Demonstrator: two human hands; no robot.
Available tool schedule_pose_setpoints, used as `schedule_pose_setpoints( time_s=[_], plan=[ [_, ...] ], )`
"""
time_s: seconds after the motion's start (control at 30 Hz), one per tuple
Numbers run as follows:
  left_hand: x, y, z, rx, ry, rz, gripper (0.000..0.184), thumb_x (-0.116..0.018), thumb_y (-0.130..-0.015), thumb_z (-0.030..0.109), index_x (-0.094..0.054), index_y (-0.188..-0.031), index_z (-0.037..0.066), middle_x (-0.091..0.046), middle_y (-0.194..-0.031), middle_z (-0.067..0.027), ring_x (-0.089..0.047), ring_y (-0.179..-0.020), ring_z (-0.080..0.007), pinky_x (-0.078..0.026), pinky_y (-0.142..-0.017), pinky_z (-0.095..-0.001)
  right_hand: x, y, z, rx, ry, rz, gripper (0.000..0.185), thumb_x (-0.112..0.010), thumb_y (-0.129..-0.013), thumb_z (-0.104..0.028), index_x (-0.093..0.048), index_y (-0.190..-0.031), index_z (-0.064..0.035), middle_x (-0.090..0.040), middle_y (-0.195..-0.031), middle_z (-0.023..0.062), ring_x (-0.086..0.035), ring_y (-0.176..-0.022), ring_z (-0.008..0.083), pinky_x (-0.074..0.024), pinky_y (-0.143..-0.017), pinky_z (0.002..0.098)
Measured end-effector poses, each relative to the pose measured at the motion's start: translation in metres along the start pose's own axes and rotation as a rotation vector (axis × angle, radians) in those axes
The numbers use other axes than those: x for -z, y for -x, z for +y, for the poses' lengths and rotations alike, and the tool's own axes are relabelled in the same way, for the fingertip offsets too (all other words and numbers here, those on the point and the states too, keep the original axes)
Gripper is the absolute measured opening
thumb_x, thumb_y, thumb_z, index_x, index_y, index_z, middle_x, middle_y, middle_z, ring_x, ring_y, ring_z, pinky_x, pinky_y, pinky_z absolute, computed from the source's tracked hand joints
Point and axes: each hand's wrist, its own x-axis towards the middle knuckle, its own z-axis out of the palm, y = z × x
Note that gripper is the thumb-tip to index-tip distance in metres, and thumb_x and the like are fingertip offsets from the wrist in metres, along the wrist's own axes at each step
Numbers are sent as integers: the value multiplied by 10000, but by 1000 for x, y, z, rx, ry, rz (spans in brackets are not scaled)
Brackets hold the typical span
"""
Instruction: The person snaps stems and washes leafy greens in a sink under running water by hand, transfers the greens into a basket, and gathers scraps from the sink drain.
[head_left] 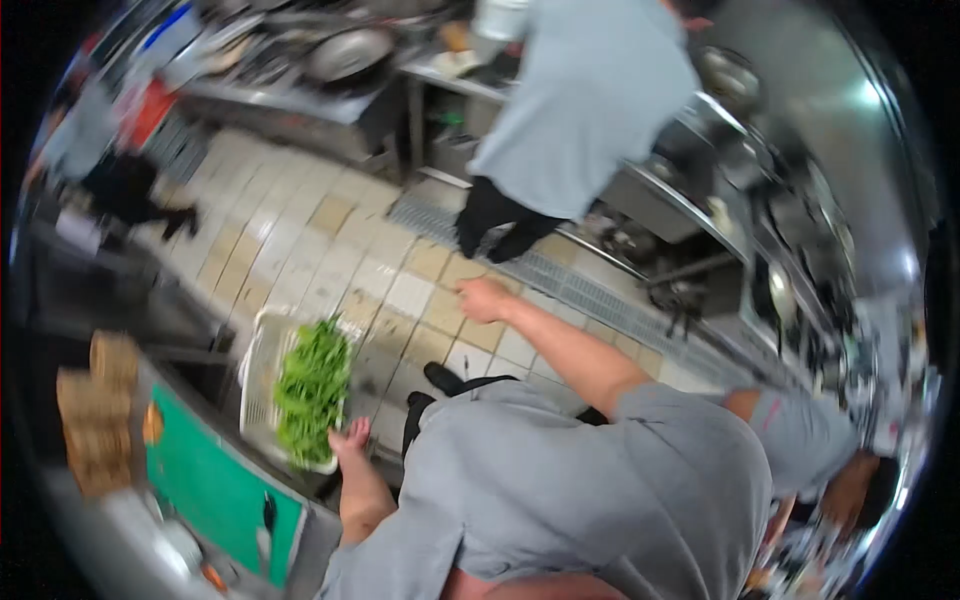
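A white slotted plastic basket [262, 385] full of leafy greens [312, 390] is at the left, over the floor beside the counter. My left hand [350, 438] is at its near right corner, fingers closed on the rim; part of the grip is hidden. My right arm stretches forward over the tiles. At its end my right hand [484, 300] is loosely curled, with nothing visible in it and nothing touching it.
A green cutting board [215, 480] with a knife [266, 530] lies on the left counter by wooden blocks [95, 420]. A co-worker in grey [590, 110] stands ahead at the stoves; another person [810, 440] is at the right. A floor grate [570, 285] crosses the tiles. A wok [350, 55] stands at the back.
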Motion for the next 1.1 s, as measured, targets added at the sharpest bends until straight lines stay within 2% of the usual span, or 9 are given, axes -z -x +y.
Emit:
schedule_pose_setpoints(
  time_s=[0.27,0.37,0.4,0.5,0.57,0.67,0.8,0.87,1.1],
  plan=[
    [-38,-75,10,66,320,-28,706,-576,-918,506,-404,-1482,118,-441,-1508,-64,-403,-1387,-339,-327,-1083,-675,-42,45,83,-235,71,-51,344,-598,-840,-248,-669,-1098,-33,-672,-1113,227,-630,-1045,402,-502,-925,466],
    [-53,-59,-11,-112,476,-38,600,-612,-893,456,-537,-1366,95,-600,-1325,-143,-555,-1216,-395,-420,-1008,-670,-142,72,249,188,198,56,303,-603,-816,-269,-695,-969,-25,-689,-1004,239,-650,-895,420,-525,-829,491],
    [-40,-79,-3,-138,476,-60,533,-591,-900,404,-565,-1320,76,-621,-1287,-144,-581,-1179,-373,-453,-984,-622,-114,98,211,-286,221,-191,277,-588,-826,-263,-721,-877,-25,-701,-903,228,-658,-836,413,-535,-766,499],
    [5,-178,23,-355,414,-190,367,-529,-921,247,-648,-1183,20,-685,-1175,-145,-659,-1068,-306,-552,-910,-479,-110,175,230,-505,339,-139,302,-575,-832,-239,-725,-892,17,-702,-910,246,-698,-833,355,-545,-737,470],
    [-10,-129,6,-388,453,-215,318,-503,-918,203,-666,-1132,33,-696,-1138,-124,-672,-1022,-287,-568,-864,-465,-88,198,245,-879,160,-493,312,-542,-919,-238,-716,-1001,7,-705,-969,229,-712,-834,254,-575,-629,408],
    [-22,-101,-3,-412,478,-256,279,-492,-917,190,-678,-1075,57,-706,-1073,-90,-687,-942,-279,-586,-794,-435,-87,212,266,-1134,-360,-297,279,-549,-930,-203,-675,-1030,24,-704,-897,182,-704,-706,258,-597,-607,397],
    [-34,-86,1,-436,441,-171,258,-482,-924,191,-670,-1045,64,-693,-998,-72,-665,-816,-254,-562,-669,-381,-66,166,262,-1061,-274,-283,264,-561,-909,-231,-678,-835,-6,-662,-758,154,-676,-659,282,-539,-525,416],
    [-63,-64,6,-496,336,-138,256,-476,-929,195,-663,-1036,56,-683,-985,-84,-645,-771,-245,-536,-624,-376,-72,119,301,-401,222,-677,243,-583,-902,-222,-692,-926,-7,-675,-804,150,-671,-660,259,-564,-560,387],
    [-182,-54,35,-547,425,-212,309,-460,-968,169,-610,-1190,16,-663,-1143,-136,-642,-1010,-293,-553,-882,-442,-22,-49,225,-773,-433,-223,224,-613,-885,-213,-690,-1026,-58,-685,-811,105,-660,-652,228,-566,-560,376]
  ],
)
